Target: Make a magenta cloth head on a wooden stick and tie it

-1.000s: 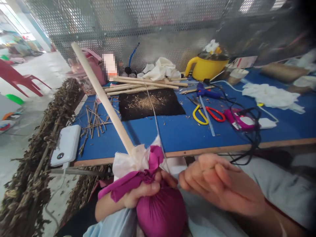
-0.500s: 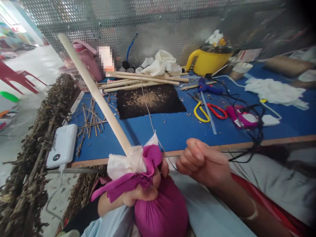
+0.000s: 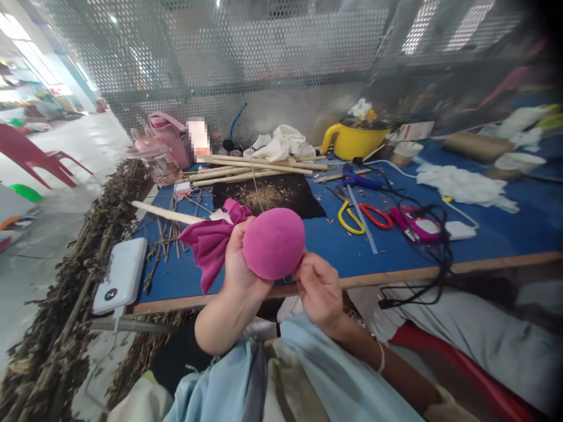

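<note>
The ball (image 3: 273,244) is held centrally above the near edge of the bench (image 3: 409,249), its rounded end facing near. The left hand (image 3: 245,264) clamps its fingers and thumb around the gathered neck and left side of the ball. Loose cloth (image 3: 206,249) hangs left of this grip; the stick (image 3: 166,212) projects farther left. The right hand (image 3: 320,287) is at the ball's near right side, fingers bent and fingertips together; whether they pinch the thread (image 3: 257,189) cannot be told. On the bench, the mat (image 3: 303,202) lies beyond the ball, with wooden rods (image 3: 259,166) at its far edge. Scissors (image 3: 355,232) lie right of the mat, near the glue gun (image 3: 365,180). Twigs (image 3: 165,239) lie left, beside the power bank (image 3: 121,272).
</note>
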Action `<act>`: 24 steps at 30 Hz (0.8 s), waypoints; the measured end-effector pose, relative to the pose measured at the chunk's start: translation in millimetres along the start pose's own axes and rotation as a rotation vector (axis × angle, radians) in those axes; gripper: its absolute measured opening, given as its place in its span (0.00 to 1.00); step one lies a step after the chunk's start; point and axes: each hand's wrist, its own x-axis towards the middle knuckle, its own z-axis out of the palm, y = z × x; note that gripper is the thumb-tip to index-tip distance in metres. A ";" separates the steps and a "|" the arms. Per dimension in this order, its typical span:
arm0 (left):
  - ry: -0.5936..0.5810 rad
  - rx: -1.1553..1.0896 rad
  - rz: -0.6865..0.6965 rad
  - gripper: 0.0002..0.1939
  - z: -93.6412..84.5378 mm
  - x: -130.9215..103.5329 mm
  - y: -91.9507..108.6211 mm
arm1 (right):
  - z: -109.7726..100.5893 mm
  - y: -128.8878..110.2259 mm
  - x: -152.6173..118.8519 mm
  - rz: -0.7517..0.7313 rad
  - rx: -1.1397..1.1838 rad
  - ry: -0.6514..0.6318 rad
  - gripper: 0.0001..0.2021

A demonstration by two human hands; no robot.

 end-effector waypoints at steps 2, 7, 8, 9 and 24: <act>0.037 -0.037 0.011 0.10 2.9 1.5 -1.7 | -3.4 -1.7 -0.3 -0.136 -0.251 -0.188 0.14; 0.022 -0.023 0.003 0.10 1.4 -0.3 -1.8 | -14.2 -7.1 -2.9 -0.199 -0.297 -0.398 0.11; 0.015 -0.020 -0.017 0.10 1.3 -1.7 -0.6 | -14.5 -7.2 -4.1 -0.155 -0.227 -0.336 0.11; 0.009 -0.019 -0.037 0.10 1.6 -3.4 0.6 | -13.9 -6.9 -5.4 -0.098 -0.124 -0.238 0.12; 0.024 0.050 0.253 0.11 29.5 -24.3 -4.2 | -12.8 -17.7 8.4 -0.210 -0.446 -0.224 0.10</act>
